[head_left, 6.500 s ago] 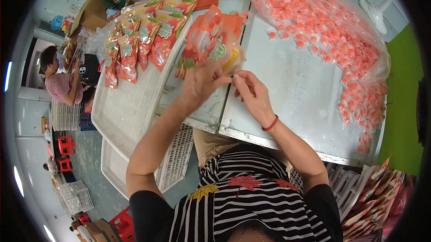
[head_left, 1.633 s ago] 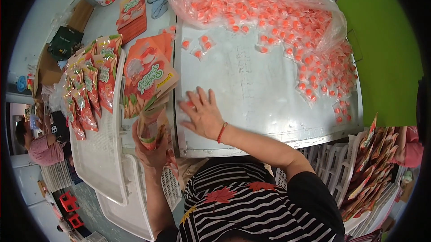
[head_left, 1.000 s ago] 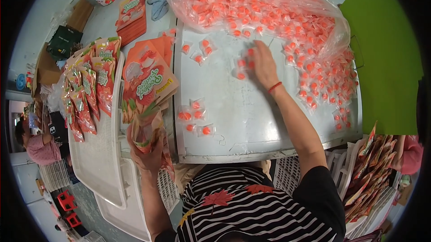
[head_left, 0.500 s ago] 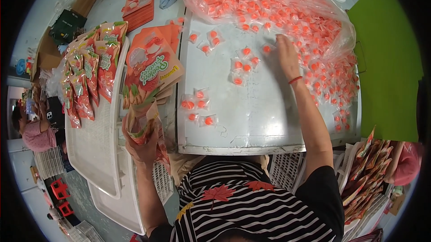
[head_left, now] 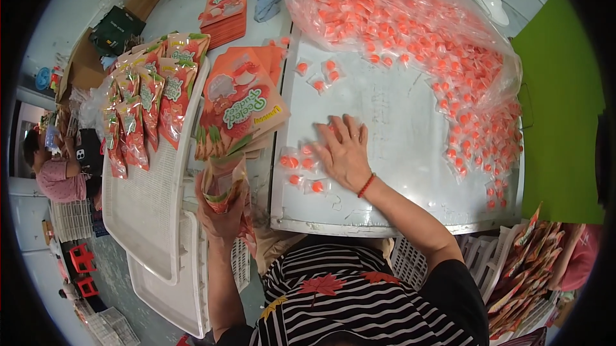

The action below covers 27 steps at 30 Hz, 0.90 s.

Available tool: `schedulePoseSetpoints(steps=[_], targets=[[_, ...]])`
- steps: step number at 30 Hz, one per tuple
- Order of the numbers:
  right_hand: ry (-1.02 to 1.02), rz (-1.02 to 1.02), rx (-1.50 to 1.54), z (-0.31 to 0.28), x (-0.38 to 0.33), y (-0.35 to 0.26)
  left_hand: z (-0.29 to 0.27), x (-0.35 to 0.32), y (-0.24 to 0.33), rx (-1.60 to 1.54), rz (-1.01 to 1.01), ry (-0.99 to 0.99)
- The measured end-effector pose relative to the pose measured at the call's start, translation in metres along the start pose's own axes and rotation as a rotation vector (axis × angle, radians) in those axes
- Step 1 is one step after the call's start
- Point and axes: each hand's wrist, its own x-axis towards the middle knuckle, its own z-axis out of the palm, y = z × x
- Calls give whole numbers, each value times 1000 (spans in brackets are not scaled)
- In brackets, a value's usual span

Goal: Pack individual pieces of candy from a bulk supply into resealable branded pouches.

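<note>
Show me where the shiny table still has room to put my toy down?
The metal tabletop is bare between the right hand and the big candy heap, and along the near edge right of the wrist. It is crowded by the small candies beside the hand.

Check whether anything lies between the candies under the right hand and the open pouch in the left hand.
Nothing visible blocks it. The right hand rests on wrapped candies on the white tray; the open pouch in the left hand sits just past the tray's left rim.
</note>
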Motion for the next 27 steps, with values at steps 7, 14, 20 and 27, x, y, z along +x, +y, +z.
schedulePoseSetpoints(steps=[7,14,20,27], targets=[[284,34,-75,-5,105,98,-4,3,-5,-5,-8,5],[243,54,-35,24,108,123,-9,-4,-15,41,-100,40],[257,606,1419,-6,107,129,-8,5,-13,-2,-150,-8],[73,238,366,-12,82,129,-7,3,-12,9,-129,1]])
